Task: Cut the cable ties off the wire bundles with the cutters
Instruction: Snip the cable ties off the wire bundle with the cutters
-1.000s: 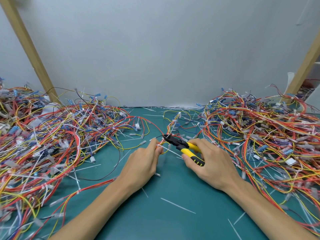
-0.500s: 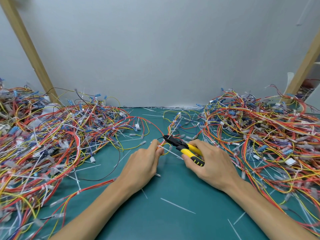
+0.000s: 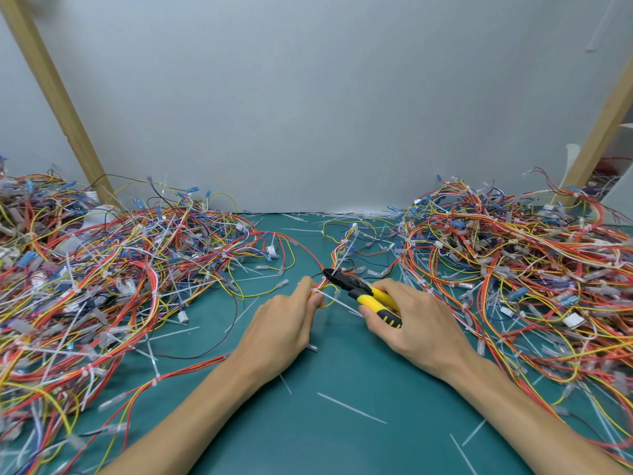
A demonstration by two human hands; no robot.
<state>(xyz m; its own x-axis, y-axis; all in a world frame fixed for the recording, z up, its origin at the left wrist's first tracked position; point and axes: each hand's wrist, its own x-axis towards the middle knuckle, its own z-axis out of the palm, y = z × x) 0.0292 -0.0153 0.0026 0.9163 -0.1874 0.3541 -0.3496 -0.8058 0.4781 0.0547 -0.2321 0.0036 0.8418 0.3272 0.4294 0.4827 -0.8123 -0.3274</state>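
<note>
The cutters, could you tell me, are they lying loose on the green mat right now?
No, the right hand grips the cutters by their yellow handles, black tips by the wires the left hand pinches.

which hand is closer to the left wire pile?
Left. The left hand sits just right of the left pile, pinching a bundle; the right hand is further right, holding the cutters by the right pile.
</note>
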